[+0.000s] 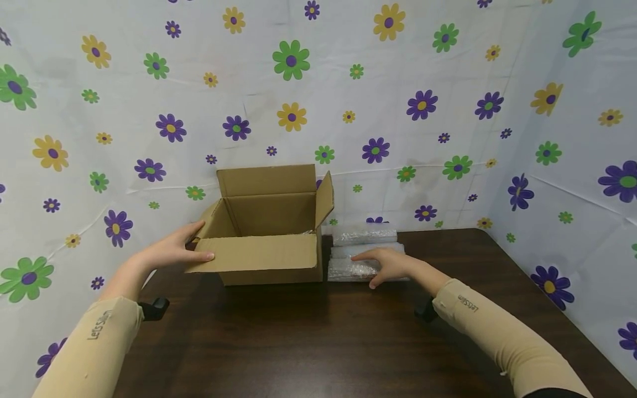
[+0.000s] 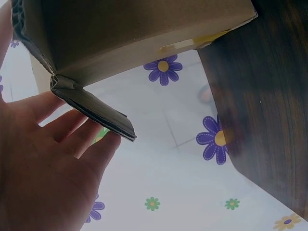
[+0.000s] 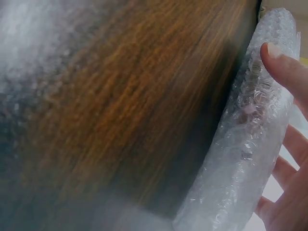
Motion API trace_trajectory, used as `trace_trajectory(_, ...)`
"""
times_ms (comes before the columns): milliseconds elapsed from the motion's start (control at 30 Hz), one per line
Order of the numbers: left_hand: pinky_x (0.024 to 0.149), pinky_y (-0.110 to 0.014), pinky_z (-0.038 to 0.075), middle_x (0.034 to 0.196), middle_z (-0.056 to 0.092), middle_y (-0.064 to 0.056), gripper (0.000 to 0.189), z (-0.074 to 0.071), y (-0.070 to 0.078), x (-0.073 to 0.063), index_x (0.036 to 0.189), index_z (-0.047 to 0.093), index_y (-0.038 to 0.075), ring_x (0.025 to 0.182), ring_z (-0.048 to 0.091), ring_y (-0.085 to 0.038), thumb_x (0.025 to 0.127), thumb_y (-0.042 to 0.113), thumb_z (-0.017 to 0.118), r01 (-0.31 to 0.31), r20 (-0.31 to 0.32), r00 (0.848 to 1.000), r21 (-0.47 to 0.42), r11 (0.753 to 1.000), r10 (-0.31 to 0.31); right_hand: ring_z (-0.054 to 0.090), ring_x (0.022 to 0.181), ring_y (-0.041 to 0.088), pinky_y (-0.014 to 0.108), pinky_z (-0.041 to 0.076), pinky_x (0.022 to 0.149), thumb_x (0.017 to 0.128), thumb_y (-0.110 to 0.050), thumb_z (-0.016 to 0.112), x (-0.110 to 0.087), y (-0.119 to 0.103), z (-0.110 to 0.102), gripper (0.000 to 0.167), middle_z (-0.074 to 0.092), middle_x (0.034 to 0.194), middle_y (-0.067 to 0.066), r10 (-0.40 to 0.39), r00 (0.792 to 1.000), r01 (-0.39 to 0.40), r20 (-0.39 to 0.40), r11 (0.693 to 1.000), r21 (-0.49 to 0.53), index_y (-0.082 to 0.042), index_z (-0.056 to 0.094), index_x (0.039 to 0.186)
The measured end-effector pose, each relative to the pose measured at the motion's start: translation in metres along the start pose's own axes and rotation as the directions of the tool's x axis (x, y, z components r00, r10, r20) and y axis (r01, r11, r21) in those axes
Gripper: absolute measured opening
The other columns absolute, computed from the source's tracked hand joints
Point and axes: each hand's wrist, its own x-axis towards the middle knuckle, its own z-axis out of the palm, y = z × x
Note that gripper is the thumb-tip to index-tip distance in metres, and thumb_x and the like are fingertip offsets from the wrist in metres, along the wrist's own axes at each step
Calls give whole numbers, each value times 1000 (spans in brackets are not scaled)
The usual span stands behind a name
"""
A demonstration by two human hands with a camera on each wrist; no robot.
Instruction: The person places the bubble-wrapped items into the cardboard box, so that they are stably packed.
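Observation:
At the left end of an open cardboard box, my left hand grips the flaps, its thumb on the front flap. From the left wrist view, the fingers of that hand lie behind a folded flap. My right hand is over the nearest of several bubble-wrapped rolls. In the right wrist view the thumb and fingers of this hand are spread on either side of a bubble-wrapped roll; firm contact cannot be made out.
The dark wooden table extends in front of the box and rolls. A white flowered cloth hangs behind and along the sides. Something clear shows inside the box near its right end.

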Motion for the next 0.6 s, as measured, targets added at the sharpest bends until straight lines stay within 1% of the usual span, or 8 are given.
trace_trajectory(200, 106, -68, 18, 154, 10, -35, 103, 0, 0, 0, 151, 7, -11, 139, 11, -53, 84, 29, 75, 1, 2, 1000, -15, 1000, -1, 48, 128, 30, 51, 42, 100, 74, -18, 85, 0, 1, 1, 76, 50, 143, 4, 18, 1000, -18, -1, 1000, 10, -18, 51, 142)
trace_trajectory(433, 106, -68, 18, 154, 10, -35, 103, 1, -3, 1, 151, 8, -10, 139, 11, -53, 84, 28, 75, -10, -1, 1000, -12, 1000, 10, 47, 129, 30, 51, 42, 100, 76, -12, 83, -1, 4, 5, 73, 50, 143, 5, -4, 1000, 4, -16, 1000, 28, -17, 51, 142)
trace_trajectory(600, 106, -68, 18, 154, 11, -35, 103, 1, -2, 1, 151, 8, -10, 139, 11, -53, 84, 29, 75, -7, 0, 1000, -13, 1000, 7, 47, 129, 29, 49, 42, 101, 77, -10, 81, -1, 5, 7, 72, 50, 143, 6, -5, 1000, 5, -19, 999, 36, -17, 51, 142)
